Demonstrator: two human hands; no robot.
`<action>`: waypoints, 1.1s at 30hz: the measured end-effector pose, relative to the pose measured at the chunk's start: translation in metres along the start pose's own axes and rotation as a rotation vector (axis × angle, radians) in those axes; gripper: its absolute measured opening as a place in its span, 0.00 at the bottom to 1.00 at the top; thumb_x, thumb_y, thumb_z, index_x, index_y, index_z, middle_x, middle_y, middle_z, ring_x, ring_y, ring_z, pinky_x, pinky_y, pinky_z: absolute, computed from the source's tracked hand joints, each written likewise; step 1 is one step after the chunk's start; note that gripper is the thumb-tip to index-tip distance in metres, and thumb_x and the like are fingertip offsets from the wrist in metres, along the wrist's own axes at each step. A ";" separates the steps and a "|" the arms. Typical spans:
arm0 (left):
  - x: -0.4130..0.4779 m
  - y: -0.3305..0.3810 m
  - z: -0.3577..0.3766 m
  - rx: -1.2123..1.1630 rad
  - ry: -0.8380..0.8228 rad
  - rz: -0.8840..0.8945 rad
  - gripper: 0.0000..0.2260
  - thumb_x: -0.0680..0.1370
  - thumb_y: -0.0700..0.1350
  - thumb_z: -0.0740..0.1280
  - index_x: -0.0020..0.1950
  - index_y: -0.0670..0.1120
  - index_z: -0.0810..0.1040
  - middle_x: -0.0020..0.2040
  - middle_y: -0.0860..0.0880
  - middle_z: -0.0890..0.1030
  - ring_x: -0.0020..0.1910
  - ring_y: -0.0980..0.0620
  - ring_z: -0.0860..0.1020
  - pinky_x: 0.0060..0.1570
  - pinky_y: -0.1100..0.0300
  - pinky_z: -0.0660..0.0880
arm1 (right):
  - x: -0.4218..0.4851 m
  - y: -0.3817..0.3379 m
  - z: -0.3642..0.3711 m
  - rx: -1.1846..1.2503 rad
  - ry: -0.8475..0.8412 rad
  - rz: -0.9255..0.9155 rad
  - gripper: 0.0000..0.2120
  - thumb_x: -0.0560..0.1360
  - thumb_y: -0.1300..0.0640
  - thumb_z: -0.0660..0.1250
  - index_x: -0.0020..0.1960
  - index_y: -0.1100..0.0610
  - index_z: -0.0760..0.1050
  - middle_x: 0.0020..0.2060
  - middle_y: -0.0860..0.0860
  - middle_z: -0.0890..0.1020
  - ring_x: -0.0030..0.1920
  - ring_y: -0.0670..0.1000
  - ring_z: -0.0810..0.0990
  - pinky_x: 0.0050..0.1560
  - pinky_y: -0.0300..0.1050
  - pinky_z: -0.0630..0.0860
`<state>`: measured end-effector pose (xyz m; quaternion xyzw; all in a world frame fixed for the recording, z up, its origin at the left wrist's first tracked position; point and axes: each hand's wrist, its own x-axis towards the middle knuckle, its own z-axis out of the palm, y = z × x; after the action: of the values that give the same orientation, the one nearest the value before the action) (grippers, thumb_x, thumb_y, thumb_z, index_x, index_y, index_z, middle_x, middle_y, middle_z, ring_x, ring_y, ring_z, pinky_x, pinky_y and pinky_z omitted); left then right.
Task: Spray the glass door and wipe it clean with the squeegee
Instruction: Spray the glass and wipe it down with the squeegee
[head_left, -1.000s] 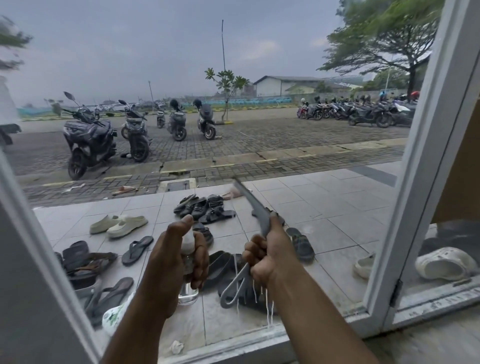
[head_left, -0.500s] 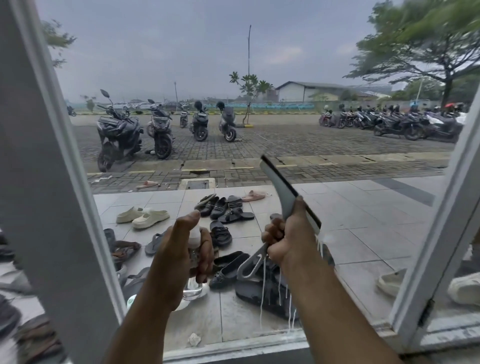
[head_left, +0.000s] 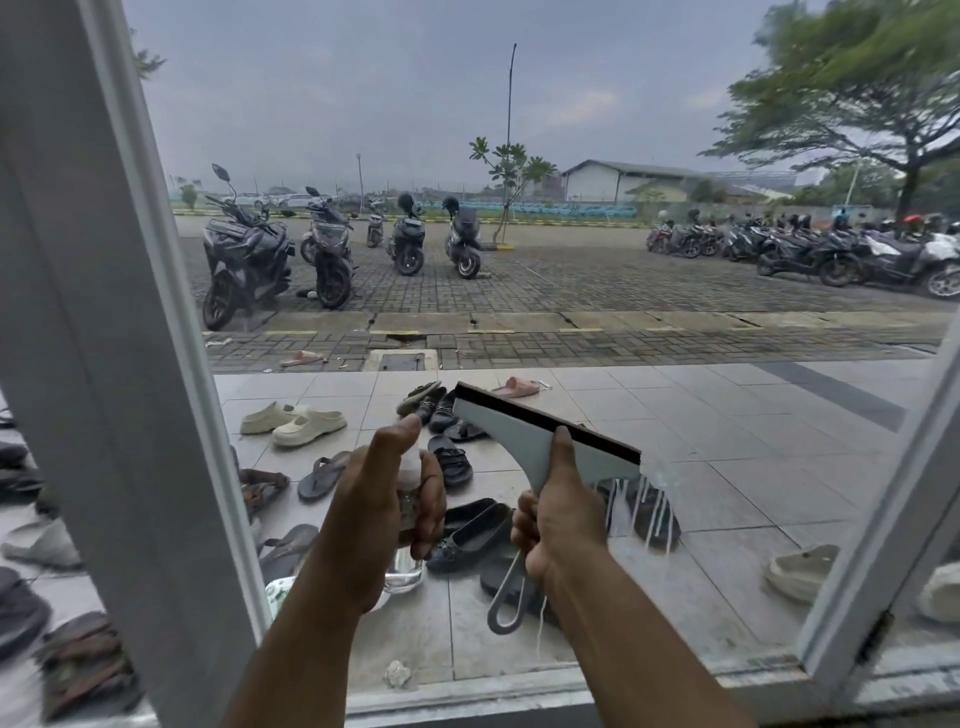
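The glass door (head_left: 571, 156) fills the view inside a white frame (head_left: 130, 364). My right hand (head_left: 558, 525) grips the handle of a grey squeegee (head_left: 524, 434); its black rubber blade lies slanted against the lower glass, left end higher. White streaks of liquid (head_left: 644, 501) run down the pane below the blade's right end. My left hand (head_left: 382, 512) holds a small clear spray bottle (head_left: 408, 566) upright just left of the squeegee, thumb raised over its top. The bottle's nozzle is hidden by my fingers.
The door's bottom rail (head_left: 519, 691) runs under my forearms, and a second white frame post (head_left: 883, 545) stands at the right. Behind the glass lie several sandals and shoes (head_left: 306, 421) on a tiled porch, with parked scooters (head_left: 244, 260) beyond.
My right hand turned the squeegee from nearly edge-on to broad and flat against the glass, and drips now trail below its right end. The view shifted left. My left hand kept the bottle.
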<state>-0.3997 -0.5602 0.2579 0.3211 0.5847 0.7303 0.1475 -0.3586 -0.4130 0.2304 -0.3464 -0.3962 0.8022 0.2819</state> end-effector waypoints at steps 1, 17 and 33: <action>0.000 0.000 0.000 0.000 -0.004 0.002 0.25 0.74 0.63 0.59 0.24 0.47 0.70 0.21 0.48 0.67 0.20 0.50 0.63 0.24 0.63 0.62 | -0.001 -0.001 -0.002 -0.002 0.000 -0.009 0.28 0.74 0.33 0.66 0.43 0.60 0.71 0.20 0.51 0.67 0.19 0.48 0.62 0.23 0.38 0.60; 0.001 -0.011 -0.020 -0.032 0.008 -0.020 0.26 0.76 0.61 0.56 0.24 0.45 0.69 0.21 0.46 0.66 0.20 0.50 0.63 0.24 0.64 0.63 | -0.020 -0.064 0.044 -0.084 -0.077 -0.255 0.26 0.75 0.34 0.65 0.38 0.58 0.71 0.18 0.48 0.68 0.18 0.46 0.63 0.24 0.39 0.61; 0.000 -0.034 -0.050 -0.072 0.101 -0.073 0.26 0.69 0.66 0.60 0.24 0.46 0.68 0.22 0.46 0.66 0.20 0.50 0.63 0.25 0.63 0.62 | 0.000 0.057 0.013 -0.238 -0.046 -0.211 0.29 0.69 0.29 0.66 0.36 0.58 0.73 0.24 0.53 0.71 0.23 0.49 0.66 0.26 0.42 0.62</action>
<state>-0.4370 -0.5890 0.2195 0.2566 0.5762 0.7602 0.1558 -0.3788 -0.4485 0.1887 -0.3153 -0.5290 0.7234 0.3122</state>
